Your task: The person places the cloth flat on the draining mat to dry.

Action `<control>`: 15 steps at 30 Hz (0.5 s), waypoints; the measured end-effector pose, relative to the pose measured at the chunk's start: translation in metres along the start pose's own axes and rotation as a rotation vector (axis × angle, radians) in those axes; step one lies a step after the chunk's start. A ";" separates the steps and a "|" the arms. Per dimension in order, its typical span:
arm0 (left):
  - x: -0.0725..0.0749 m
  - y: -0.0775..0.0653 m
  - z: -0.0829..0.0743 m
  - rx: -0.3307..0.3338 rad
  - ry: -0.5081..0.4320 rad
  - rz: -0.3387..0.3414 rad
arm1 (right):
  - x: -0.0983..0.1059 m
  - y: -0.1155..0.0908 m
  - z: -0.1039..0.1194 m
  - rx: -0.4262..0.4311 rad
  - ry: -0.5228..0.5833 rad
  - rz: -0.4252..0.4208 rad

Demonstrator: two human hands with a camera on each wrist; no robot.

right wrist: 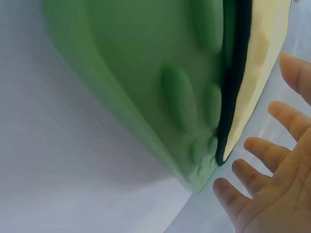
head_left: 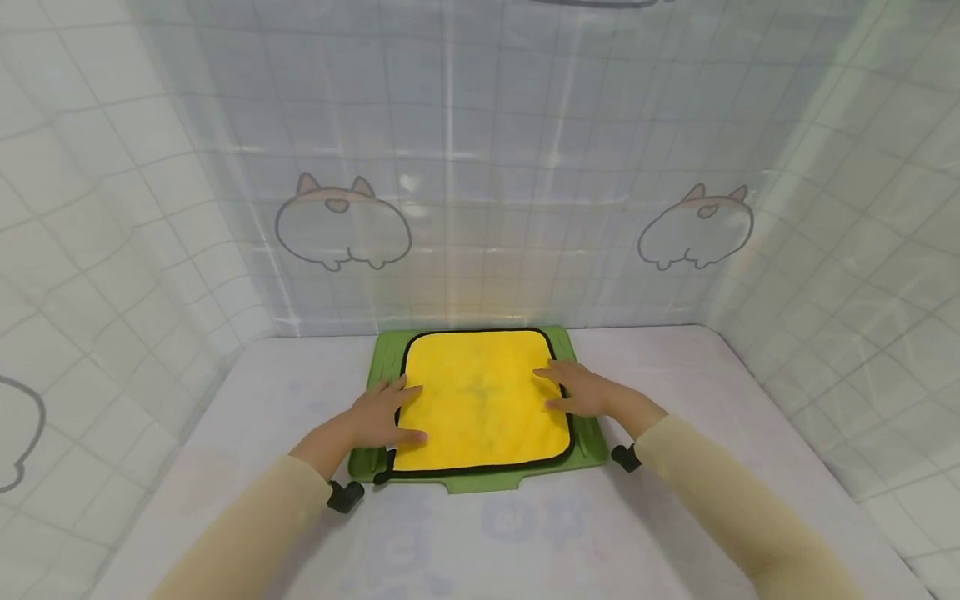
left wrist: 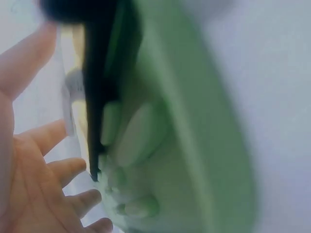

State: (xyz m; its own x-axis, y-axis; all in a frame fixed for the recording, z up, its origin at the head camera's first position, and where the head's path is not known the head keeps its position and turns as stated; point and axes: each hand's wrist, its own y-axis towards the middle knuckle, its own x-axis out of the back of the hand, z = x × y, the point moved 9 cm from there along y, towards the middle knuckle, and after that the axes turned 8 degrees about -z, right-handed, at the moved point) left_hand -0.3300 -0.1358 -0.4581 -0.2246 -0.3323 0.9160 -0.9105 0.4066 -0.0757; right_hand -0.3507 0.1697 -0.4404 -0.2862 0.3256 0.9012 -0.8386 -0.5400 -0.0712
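Observation:
A square yellow cloth (head_left: 480, 408) with a black border lies flat over a green ridged tray (head_left: 480, 483). My left hand (head_left: 380, 414) is at the cloth's left edge, fingers spread and thumb over the yellow near its lower left. On the opposite side, my right hand (head_left: 581, 388) has its fingertips over the right border. Both hands show straight, parted fingers with nothing gripped. Raised oval ridges (right wrist: 179, 97) of the tray show beside the cloth's edge in the right wrist view. In the left wrist view a small pale tag (left wrist: 73, 94) hangs at the border.
The tray sits on a pale printed tabletop (head_left: 495, 550), close to the back wall of grid-patterned sheeting (head_left: 510, 208). Similar sheeting rises on the left and right. Dark wrist-worn pieces (head_left: 345, 497) sit below the cuffs of the beige sleeves.

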 end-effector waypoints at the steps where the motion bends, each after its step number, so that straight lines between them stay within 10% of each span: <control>1: -0.001 -0.003 -0.002 -0.005 0.004 0.003 | -0.002 -0.003 0.003 0.007 0.002 0.004; 15: -0.008 -0.026 0.001 -0.015 0.026 0.016 | -0.029 -0.034 0.005 0.038 -0.044 0.067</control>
State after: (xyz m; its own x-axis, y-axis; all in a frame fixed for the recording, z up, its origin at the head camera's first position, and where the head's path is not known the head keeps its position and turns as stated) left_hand -0.3048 -0.1442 -0.4642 -0.2296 -0.3032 0.9249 -0.9014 0.4245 -0.0846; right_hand -0.3117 0.1742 -0.4616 -0.3202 0.2541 0.9127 -0.7999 -0.5887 -0.1167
